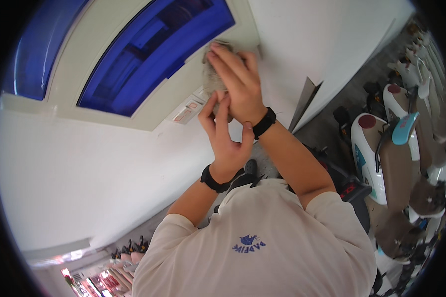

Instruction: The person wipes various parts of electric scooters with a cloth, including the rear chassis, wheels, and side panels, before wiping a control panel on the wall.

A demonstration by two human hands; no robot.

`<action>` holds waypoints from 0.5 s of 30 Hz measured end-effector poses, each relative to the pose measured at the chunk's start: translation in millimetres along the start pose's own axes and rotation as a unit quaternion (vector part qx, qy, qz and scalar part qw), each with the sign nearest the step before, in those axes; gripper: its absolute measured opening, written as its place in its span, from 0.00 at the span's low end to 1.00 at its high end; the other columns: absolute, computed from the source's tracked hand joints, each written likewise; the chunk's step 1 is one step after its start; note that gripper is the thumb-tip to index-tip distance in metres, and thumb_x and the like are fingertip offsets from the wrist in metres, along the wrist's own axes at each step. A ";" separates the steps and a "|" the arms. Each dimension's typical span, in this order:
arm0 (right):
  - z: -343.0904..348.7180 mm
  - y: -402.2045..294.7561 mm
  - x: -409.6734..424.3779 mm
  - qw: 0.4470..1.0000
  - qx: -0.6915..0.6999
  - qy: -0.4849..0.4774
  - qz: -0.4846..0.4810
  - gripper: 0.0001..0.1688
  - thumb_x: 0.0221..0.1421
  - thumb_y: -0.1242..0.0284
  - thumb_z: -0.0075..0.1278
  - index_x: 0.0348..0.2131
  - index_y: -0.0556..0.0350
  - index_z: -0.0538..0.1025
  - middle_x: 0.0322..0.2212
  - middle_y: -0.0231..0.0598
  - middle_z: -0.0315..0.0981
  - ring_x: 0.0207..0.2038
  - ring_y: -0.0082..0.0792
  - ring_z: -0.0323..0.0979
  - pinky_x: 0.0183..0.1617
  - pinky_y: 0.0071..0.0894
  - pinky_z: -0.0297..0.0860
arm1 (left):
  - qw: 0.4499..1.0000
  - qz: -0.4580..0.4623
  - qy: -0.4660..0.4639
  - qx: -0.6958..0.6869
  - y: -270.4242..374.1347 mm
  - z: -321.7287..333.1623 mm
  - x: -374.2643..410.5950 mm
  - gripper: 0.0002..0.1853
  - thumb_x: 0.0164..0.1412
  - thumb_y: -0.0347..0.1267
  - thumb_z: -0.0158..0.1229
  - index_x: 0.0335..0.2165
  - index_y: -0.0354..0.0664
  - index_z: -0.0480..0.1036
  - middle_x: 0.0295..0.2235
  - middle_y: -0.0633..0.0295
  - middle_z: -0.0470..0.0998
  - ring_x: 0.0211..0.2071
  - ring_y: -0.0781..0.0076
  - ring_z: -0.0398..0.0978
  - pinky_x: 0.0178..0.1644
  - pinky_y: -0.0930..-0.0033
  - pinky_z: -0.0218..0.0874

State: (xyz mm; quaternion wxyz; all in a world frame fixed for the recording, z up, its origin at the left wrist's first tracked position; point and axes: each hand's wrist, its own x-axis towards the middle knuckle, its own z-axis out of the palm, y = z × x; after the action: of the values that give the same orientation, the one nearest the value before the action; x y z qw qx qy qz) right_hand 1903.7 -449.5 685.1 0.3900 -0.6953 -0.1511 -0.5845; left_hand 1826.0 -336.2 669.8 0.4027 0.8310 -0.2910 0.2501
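Note:
A grey-brown cloth (212,74) lies against the pale frame (241,35) of a blue-glazed window panel (160,55). My right hand (239,81) presses on the cloth with its fingers spread over the upper part. Just below, my left hand (226,137) has its fingertips at the cloth's lower end, its thumb near my right wrist; whether it grips the cloth I cannot tell. White wall switches (187,111) with reddish outlines sit beside the cloth, partly hidden by it. Both wrists wear black bands.
The white wall (96,159) runs along the left. Parked electric scooters, one with a brown seat (397,167), line the right side. A grey panel edge (304,98) juts out near the wall corner. More scooters (128,252) stand at the lower left.

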 end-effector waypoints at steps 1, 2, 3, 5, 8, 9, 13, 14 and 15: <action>1.7 -0.8 -0.7 1.000 0.001 0.011 0.006 0.30 0.44 0.79 0.54 0.51 0.63 0.80 0.56 0.46 0.75 0.47 0.48 0.71 0.51 0.43 0.69 | 1.000 0.001 0.001 0.007 0.3 -1.7 1.2 0.37 0.54 0.27 0.62 0.62 0.33 0.63 0.62 0.43 0.55 0.60 0.47 0.61 0.60 0.54 0.60; 4.4 -2.4 -1.5 1.000 0.000 0.023 0.012 0.30 0.44 0.79 0.54 0.51 0.63 0.80 0.56 0.45 0.76 0.47 0.47 0.72 0.51 0.43 0.68 | 1.000 0.003 0.001 0.013 -0.2 -2.7 2.7 0.37 0.54 0.27 0.62 0.62 0.33 0.63 0.62 0.43 0.55 0.60 0.47 0.61 0.60 0.54 0.60; 7.4 -5.1 -2.8 0.999 -0.001 0.034 0.018 0.30 0.44 0.79 0.54 0.51 0.63 0.80 0.55 0.45 0.76 0.48 0.47 0.72 0.52 0.43 0.68 | 1.000 0.004 0.000 0.018 -0.4 -4.0 2.3 0.36 0.54 0.27 0.62 0.62 0.33 0.63 0.62 0.42 0.55 0.60 0.47 0.61 0.59 0.54 0.61; 14.0 -12.1 -4.9 0.998 0.022 0.040 0.036 0.29 0.43 0.81 0.53 0.49 0.63 0.81 0.53 0.45 0.78 0.48 0.45 0.73 0.53 0.43 0.67 | 0.999 0.014 0.013 0.037 -0.8 -7.7 -1.0 0.36 0.54 0.27 0.61 0.62 0.33 0.64 0.61 0.42 0.55 0.59 0.47 0.61 0.57 0.56 0.62; 23.4 -26.9 -11.0 0.998 0.046 0.025 0.037 0.29 0.42 0.81 0.54 0.48 0.64 0.81 0.52 0.45 0.79 0.48 0.44 0.74 0.53 0.43 0.67 | 0.997 0.030 0.037 0.068 -7.6 -19.4 -9.7 0.35 0.53 0.26 0.61 0.61 0.33 0.64 0.60 0.42 0.55 0.56 0.49 0.62 0.53 0.59 0.64; 28.2 -31.5 -14.5 0.998 0.051 0.023 0.031 0.29 0.42 0.80 0.54 0.48 0.64 0.81 0.52 0.46 0.79 0.47 0.44 0.75 0.53 0.43 0.67 | 0.996 0.034 0.047 0.074 -9.4 -22.5 -12.9 0.35 0.52 0.25 0.60 0.60 0.33 0.64 0.60 0.42 0.55 0.55 0.50 0.63 0.51 0.60 0.65; 53.4 -61.5 -27.0 0.997 0.074 0.004 -0.002 0.28 0.44 0.77 0.56 0.48 0.63 0.81 0.54 0.43 0.77 0.47 0.48 0.72 0.49 0.43 0.69 | 0.996 -0.017 0.070 0.052 -30.5 -46.8 -34.5 0.35 0.50 0.24 0.57 0.59 0.33 0.63 0.59 0.42 0.55 0.53 0.54 0.61 0.46 0.64 0.65; 62.3 -68.5 -31.7 0.997 0.071 0.002 -0.013 0.27 0.45 0.75 0.56 0.48 0.65 0.81 0.54 0.45 0.77 0.49 0.48 0.73 0.50 0.44 0.69 | 0.996 -0.015 0.074 0.055 -36.4 -56.1 -38.8 0.35 0.49 0.23 0.57 0.59 0.33 0.63 0.59 0.42 0.54 0.53 0.54 0.61 0.45 0.65 0.64; 71.1 -77.9 -35.8 0.998 0.067 0.006 -0.016 0.27 0.45 0.75 0.56 0.47 0.65 0.81 0.54 0.45 0.77 0.49 0.48 0.72 0.50 0.45 0.69 | 0.995 -0.014 0.078 0.057 -43.2 -66.2 -44.1 0.35 0.49 0.23 0.56 0.58 0.33 0.62 0.59 0.42 0.54 0.52 0.55 0.60 0.44 0.65 0.64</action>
State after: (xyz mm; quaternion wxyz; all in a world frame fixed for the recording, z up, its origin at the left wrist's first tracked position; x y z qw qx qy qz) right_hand 1891.5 -339.0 679.3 0.4276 -0.6614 -0.1985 -0.5834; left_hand 1812.4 -247.9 655.0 0.3798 0.8346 -0.2326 0.3242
